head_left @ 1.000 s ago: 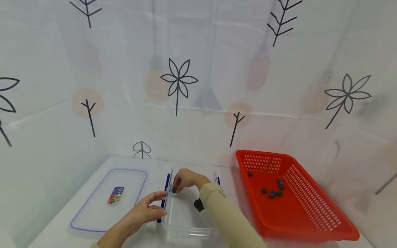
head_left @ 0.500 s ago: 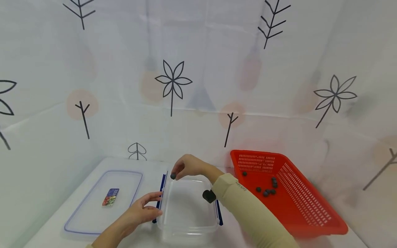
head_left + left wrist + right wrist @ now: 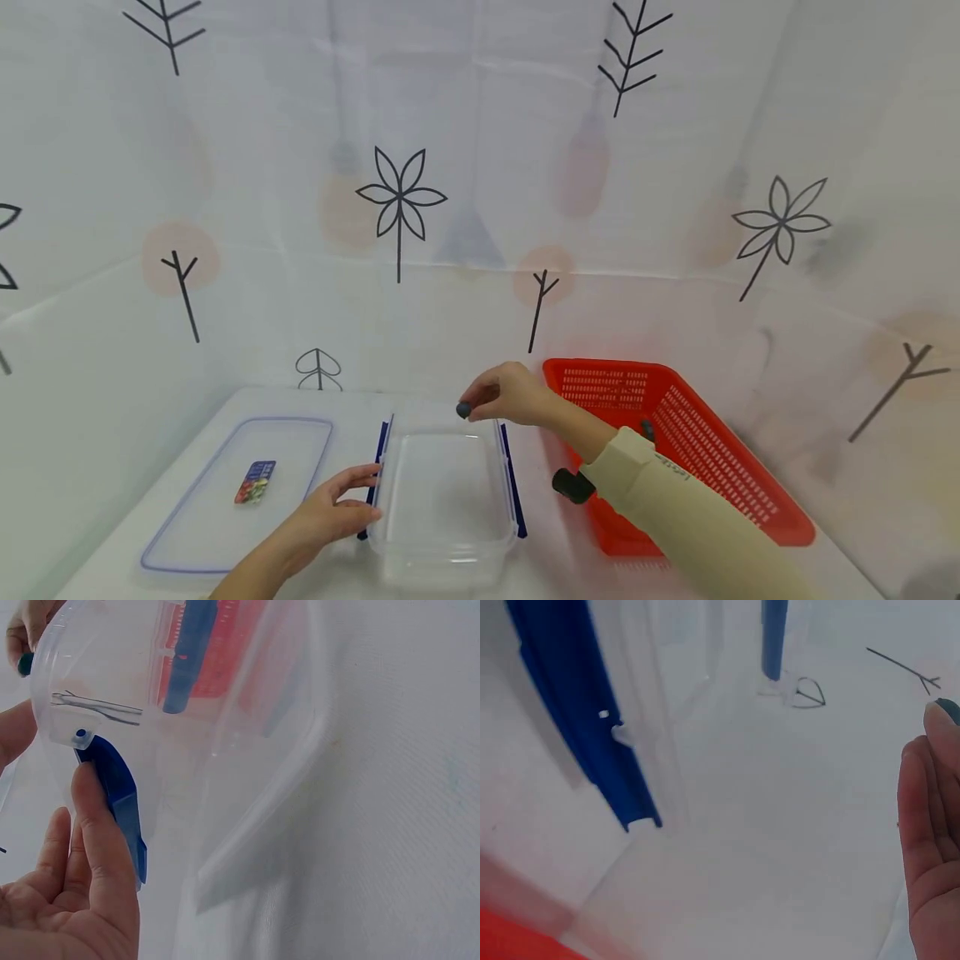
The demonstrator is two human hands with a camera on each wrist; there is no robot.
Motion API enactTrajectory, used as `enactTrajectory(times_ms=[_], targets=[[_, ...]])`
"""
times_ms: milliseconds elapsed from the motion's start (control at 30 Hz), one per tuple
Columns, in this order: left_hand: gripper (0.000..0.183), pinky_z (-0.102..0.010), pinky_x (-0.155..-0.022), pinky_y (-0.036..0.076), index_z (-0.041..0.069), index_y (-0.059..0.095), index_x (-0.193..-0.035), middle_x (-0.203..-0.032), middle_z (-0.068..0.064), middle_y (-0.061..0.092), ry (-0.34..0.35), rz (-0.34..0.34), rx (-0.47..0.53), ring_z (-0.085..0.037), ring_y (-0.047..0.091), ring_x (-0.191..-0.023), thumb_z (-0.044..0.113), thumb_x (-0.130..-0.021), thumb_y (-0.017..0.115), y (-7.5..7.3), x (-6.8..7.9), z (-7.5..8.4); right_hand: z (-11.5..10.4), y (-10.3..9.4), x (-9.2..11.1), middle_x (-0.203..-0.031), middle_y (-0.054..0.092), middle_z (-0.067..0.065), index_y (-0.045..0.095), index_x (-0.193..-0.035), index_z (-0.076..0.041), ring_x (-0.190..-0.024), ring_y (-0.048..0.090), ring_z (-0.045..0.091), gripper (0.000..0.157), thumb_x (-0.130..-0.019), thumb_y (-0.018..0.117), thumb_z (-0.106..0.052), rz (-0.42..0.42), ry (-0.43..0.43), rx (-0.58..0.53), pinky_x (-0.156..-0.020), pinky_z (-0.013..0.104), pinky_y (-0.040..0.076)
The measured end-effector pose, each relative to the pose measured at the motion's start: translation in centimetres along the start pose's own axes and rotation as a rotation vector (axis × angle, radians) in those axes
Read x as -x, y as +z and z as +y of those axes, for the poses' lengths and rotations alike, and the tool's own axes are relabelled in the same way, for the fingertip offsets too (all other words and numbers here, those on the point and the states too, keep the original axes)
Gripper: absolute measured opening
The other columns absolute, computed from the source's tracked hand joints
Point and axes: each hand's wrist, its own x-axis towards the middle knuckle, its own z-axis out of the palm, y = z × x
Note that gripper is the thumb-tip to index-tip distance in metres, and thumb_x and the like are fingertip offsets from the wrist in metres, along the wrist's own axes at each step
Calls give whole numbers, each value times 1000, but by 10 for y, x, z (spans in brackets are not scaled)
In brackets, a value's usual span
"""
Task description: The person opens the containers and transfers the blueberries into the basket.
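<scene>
My right hand (image 3: 513,398) pinches a small dark green ball (image 3: 463,410) over the far end of a clear plastic container (image 3: 442,548). The ball also shows at the left edge of the left wrist view, and at the right edge of the right wrist view, partly cut off. My left hand (image 3: 337,510) rests against the container's left side, fingers fairly straight, thumb apart from them. In the left wrist view its index finger touches a blue side clip (image 3: 120,796), which hangs down. Another blue clip (image 3: 513,483) hangs on the container's right side.
A clear lid with a blue rim (image 3: 174,521) lies on the white table to the left, bearing a colourful label (image 3: 255,482). A red perforated basket (image 3: 600,375) stands at the right, partly behind the right forearm. A dark wrist camera (image 3: 572,485) sits on that arm.
My right hand has risen from inside the container and moved right with the ball still pinched. The left hand keeps its place at the container's side. The head view has turned slightly right.
</scene>
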Motion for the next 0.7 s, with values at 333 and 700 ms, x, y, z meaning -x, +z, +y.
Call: enactTrajectory(times_ms=[333,700], targets=[[71,-38,-82,48,3,36,-140,-134,-17,38,-15,13,5,-20,53,-92,13,-80,73,-2,-2,-1,35,-39,57,-87,68,-3,72,-96,-11,-83,64,15,14,-82,71,-11,200,132,108,-74,30,52],[70,-38,-83,48,1,36,-139,-133,-18,39,2,0,12,-20,54,-91,13,-81,72,-2,0,-1,81,-68,117,-83,66,-2,71,-93,-8,-78,61,17,15,-79,74,-13,294,223,219,-69,28,52]])
